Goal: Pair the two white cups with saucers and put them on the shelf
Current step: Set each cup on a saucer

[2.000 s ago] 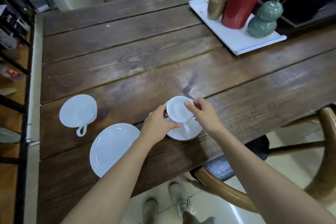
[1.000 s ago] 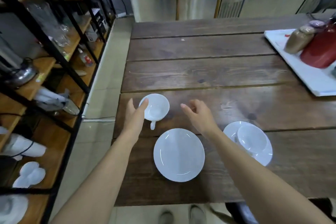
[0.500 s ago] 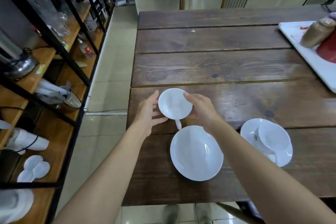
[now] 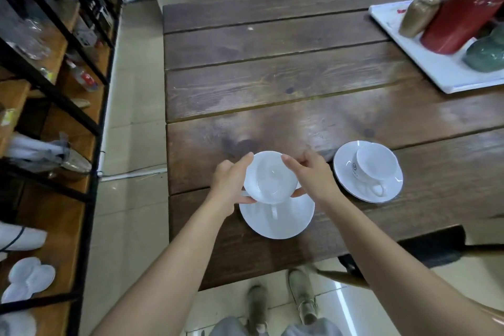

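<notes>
Both hands hold one white cup [image 4: 268, 179] over a white saucer [image 4: 283, 219] near the table's front edge. My left hand [image 4: 230, 181] grips the cup's left side and my right hand [image 4: 311, 174] its right side. The cup's handle points toward me, down over the saucer. Whether the cup touches the saucer I cannot tell. To the right, a second white cup [image 4: 373, 165] stands on its own saucer [image 4: 392, 188], handle toward me. The shelf [image 4: 68, 144], wooden boards in a black metal frame, runs along the left.
A white tray [image 4: 436, 68] at the table's back right carries a red flask [image 4: 461, 20], a tan jar [image 4: 418, 15] and a green teapot [image 4: 486, 54]. The shelf holds glassware, cloths and a white lobed dish [image 4: 28, 279]. A wooden chair curves at the lower right.
Both hands closed on the loose cup, lifted it from the table and carried it toward me over the empty saucer. The first cup stays on its saucer at the right.
</notes>
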A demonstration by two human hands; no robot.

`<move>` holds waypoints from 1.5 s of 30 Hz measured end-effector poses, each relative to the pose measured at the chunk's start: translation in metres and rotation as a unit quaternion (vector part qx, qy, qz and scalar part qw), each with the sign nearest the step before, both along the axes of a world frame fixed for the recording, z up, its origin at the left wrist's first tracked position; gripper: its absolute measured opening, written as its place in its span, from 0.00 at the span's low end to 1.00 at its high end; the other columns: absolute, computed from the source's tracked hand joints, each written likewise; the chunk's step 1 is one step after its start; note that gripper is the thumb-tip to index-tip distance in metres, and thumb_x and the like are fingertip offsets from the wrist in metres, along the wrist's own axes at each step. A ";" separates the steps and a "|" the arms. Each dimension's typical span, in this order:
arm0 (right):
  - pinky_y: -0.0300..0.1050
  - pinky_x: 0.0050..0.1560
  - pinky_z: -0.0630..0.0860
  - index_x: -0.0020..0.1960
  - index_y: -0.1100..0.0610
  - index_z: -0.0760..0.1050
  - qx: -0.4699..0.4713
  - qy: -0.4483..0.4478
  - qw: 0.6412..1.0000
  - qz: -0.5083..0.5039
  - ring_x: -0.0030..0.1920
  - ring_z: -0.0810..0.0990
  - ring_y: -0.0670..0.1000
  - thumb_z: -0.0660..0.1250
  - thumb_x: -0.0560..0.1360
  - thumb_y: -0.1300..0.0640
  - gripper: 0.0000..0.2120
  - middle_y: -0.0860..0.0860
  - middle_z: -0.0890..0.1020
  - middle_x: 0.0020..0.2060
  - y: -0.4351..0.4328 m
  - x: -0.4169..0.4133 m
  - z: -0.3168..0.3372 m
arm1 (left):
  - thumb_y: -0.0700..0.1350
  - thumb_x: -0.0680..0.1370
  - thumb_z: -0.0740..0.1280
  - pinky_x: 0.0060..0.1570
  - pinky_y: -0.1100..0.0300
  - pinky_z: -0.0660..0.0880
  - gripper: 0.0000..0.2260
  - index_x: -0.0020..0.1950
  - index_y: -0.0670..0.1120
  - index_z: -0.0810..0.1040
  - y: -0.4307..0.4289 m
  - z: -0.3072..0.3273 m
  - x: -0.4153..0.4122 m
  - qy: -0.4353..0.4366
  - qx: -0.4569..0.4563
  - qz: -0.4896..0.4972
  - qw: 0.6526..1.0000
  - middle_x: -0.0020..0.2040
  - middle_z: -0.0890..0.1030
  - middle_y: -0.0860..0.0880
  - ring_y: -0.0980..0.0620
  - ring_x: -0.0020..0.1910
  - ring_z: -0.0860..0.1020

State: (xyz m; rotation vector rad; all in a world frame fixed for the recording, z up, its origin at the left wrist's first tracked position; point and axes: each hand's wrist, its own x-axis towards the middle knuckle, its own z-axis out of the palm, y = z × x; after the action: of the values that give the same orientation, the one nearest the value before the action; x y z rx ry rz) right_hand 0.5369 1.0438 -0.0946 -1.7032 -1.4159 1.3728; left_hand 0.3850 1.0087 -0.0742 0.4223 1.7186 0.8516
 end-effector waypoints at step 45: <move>0.39 0.38 0.75 0.67 0.58 0.59 -0.020 0.047 0.986 0.157 0.45 0.75 0.47 0.62 0.75 0.42 0.28 0.50 0.71 0.53 -0.034 -0.038 0.028 | 0.50 0.71 0.73 0.47 0.47 0.79 0.13 0.50 0.48 0.73 -0.107 0.021 -0.035 -0.031 0.076 0.179 0.980 0.53 0.78 0.47 0.44 0.53 0.78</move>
State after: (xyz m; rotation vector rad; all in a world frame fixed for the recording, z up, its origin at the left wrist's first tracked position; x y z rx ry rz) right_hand 0.4985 1.0095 -0.0670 -1.4611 -1.6638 1.6340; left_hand 0.3503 0.9020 -0.0536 0.1853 1.7027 1.2492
